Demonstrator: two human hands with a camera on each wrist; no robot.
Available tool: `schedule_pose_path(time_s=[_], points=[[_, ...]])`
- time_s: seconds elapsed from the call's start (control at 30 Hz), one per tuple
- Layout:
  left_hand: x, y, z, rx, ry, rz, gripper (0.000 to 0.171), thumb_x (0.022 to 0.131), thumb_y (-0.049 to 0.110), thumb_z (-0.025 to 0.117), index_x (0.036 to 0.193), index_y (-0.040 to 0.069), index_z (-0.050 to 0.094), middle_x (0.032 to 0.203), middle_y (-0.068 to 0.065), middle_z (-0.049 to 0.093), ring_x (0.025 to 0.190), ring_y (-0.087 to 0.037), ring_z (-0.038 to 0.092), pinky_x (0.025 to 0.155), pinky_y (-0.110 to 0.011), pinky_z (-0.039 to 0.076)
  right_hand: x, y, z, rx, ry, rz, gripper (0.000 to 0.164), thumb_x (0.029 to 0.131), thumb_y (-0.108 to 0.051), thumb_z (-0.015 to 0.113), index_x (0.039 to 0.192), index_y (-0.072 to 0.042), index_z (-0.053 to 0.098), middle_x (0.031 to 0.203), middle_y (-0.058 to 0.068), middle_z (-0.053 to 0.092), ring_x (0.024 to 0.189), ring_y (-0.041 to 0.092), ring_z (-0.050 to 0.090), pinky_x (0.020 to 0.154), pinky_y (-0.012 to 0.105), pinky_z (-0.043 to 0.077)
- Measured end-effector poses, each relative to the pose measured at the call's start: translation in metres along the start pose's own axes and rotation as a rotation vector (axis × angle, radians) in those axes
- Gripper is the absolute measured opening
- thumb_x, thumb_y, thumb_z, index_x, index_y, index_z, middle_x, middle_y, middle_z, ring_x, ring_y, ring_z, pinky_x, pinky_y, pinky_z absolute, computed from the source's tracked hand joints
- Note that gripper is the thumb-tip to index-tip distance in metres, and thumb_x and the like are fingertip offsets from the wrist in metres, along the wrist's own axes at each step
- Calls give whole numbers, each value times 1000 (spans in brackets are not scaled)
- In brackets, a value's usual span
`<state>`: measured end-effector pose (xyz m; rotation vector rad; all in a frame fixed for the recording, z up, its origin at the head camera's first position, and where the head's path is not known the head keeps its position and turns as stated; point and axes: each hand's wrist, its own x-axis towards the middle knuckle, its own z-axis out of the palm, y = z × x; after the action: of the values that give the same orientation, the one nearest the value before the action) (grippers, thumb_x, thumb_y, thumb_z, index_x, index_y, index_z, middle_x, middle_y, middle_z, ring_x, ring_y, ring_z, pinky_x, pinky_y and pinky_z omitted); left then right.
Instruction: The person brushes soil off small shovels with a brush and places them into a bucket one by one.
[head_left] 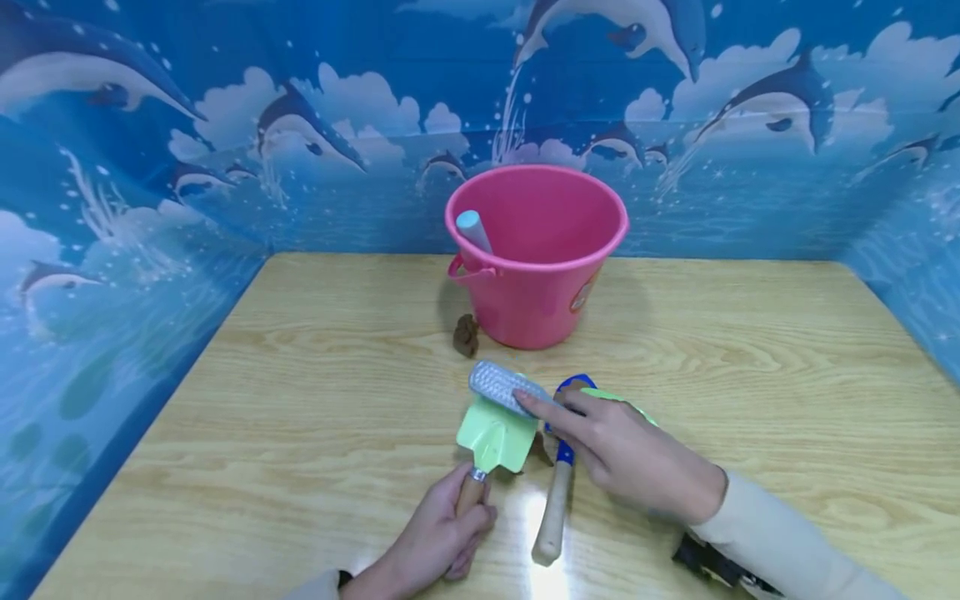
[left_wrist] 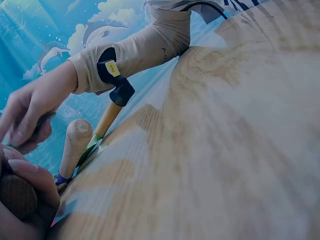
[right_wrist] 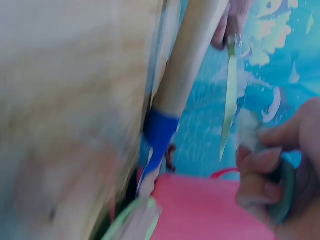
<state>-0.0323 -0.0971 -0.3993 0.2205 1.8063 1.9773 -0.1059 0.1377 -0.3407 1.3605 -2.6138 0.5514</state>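
From the head view, I see the left hand (head_left: 444,527) near the desk's (head_left: 315,400) near edge, its grip wrapped around the wooden handle of a small light green shovel (head_left: 498,437). The right hand (head_left: 626,454) has its grip closed on a grey oblong brush (head_left: 501,385), held over the shovel's blade. Between the hands a blue trowel (head_left: 555,512) with a pale wooden handle points at the near edge. Toward the far edge stands a round pink plastic bucket (head_left: 536,312), a brown clod (head_left: 466,335) just beside its base.

In the left wrist view, the left fingers curl around the round handle end; a beige sleeve (left_wrist: 150,47) covers the right arm.

In the right wrist view, the brush sits beside the shovel's edge-on blade; whether they touch, I can't tell.
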Motion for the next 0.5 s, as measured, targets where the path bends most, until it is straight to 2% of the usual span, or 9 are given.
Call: schedule_pose_path(time_s=[0.1,0.2,0.3,0.37,0.5], points=[[0,0,0,14,-7,12,12,93,2,50,98,-4,41,51,6,38,34,-3,34,30,-18,28,-1,-7,2,-18,15,-149,67,82,3,65,142,-22,49,94,-3,55,67,3,47,55,12,43],[0,0,0,10,-2,15,14,93,2,50,100,-5,41,51,5,37,34,-3,33,29,-19,27,-3,-12,4,-10,-4,-187,68,78,6,66,139,-22,53,96,-2,55,64,0,44,52,7,37],[0,0,0,-3,3,5,13,94,2,49,100,-5,40,52,5,37,34,-3,33,29,-19,26,-2,-11,4,-55,26,-135,66,79,4,68,138,-21,54,92,-2,54,61,2,42,51,11,38],[0,0,0,-10,7,0,13,94,1,48,100,-6,39,53,4,38,34,-4,32,29,-20,25,-2,-7,3,-67,54,-73,64,81,4,67,139,-19,54,92,1,57,63,5,48,52,15,44],[0,0,0,-19,13,-17,11,93,0,47,99,-5,39,53,4,38,34,-4,32,29,-19,25,-1,0,1,-10,64,70,59,85,4,65,140,-12,51,98,6,61,72,10,59,61,20,54]])
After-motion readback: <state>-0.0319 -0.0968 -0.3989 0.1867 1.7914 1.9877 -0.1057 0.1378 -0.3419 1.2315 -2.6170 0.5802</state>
